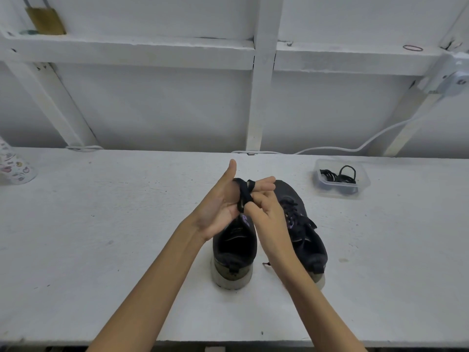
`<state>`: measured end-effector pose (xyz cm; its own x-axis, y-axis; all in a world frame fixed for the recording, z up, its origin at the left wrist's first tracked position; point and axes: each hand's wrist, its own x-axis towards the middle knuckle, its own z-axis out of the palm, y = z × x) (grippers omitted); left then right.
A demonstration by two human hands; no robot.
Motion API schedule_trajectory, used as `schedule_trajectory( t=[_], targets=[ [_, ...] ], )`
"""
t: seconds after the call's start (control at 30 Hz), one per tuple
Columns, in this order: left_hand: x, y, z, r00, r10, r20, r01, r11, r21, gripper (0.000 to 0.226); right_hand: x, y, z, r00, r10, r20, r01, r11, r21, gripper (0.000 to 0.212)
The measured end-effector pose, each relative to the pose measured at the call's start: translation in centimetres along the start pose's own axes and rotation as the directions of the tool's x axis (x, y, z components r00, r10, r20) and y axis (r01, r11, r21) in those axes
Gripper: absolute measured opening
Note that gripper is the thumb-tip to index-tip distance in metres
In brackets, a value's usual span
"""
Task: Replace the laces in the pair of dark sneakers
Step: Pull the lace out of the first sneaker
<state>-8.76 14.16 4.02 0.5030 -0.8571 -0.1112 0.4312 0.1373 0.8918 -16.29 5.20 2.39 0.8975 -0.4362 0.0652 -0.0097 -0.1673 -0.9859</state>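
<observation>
Left hand (219, 207) is held flat, palm toward the camera and thumb up, its fingers (267, 183) straight with a black lace (245, 193) looped round them. It grips nothing and serves only as a form for the loops. Right hand (266, 217) meets it from the other side, with thumb and curled fingers pinching the same lace just below the loops.

Directly beneath both hands a dark sneaker (233, 250) stands on the table (101, 237) with its heel toward the person. The other sneaker (302, 232) sits just beyond the right wrist and has laces showing across its front.

The lace looks flat, soft and very light. It will probably go limp and slide off straight fingers once tension drops, so it is best pinched close to the loops or at its stiff tip, not mid-length. The sneakers look light and flexible, and would be easiest to steady by the heel or collar.

The hands cover the front of the sneaker below them, so its eyelets cannot be seen, nor whether any lace remains in it. The number of turns round the fingers is unclear. A short dark end (266, 264) lies on the table under the right forearm, and I cannot tell which lace it belongs to. Farther out past the right hand, a clear tub (363, 174) holds black coils, possibly laces, too small to identify.
</observation>
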Motion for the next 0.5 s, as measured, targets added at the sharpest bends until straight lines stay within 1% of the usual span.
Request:
schedule_trajectory(
  t=[0.07,0.13,0.3,0.37,0.47,0.5],
  targets=[
    [0.0,-0.2,0.2,1.000,0.001,-0.010,-0.001,1.000,0.001,0.083,-0.1,0.0,0.0,1.000,0.011,0.022,-0.009,0.998,-0.064,0.025],
    [0.0,-0.4,0.3,1.000,0.005,-0.004,-0.005,1.000,-0.012,0.081,-0.1,-0.1,-0.1,0.999,0.015,0.041,-0.011,0.997,-0.081,0.027],
    [0.1,-0.5,0.6,1.000,0.005,0.010,-0.005,1.000,0.012,0.083,0.0,0.1,-0.5,0.999,0.043,0.021,-0.044,0.999,0.019,0.025],
    [0.2,-0.6,0.8,1.000,0.001,0.008,-0.001,1.000,0.016,0.084,0.1,0.4,-0.7,0.999,0.042,0.011,-0.043,0.999,0.017,0.026],
    [0.3,-0.6,0.7,1.000,-0.011,0.004,0.011,1.000,-0.003,0.083,-0.1,0.4,-0.9,0.999,0.035,0.028,-0.035,0.999,0.006,0.019],
    [0.3,-0.6,0.7,1.000,-0.013,0.004,0.013,1.000,-0.013,0.082,-0.2,0.4,-1.0,0.999,0.037,0.036,-0.038,0.999,0.011,0.014]
  ],
)
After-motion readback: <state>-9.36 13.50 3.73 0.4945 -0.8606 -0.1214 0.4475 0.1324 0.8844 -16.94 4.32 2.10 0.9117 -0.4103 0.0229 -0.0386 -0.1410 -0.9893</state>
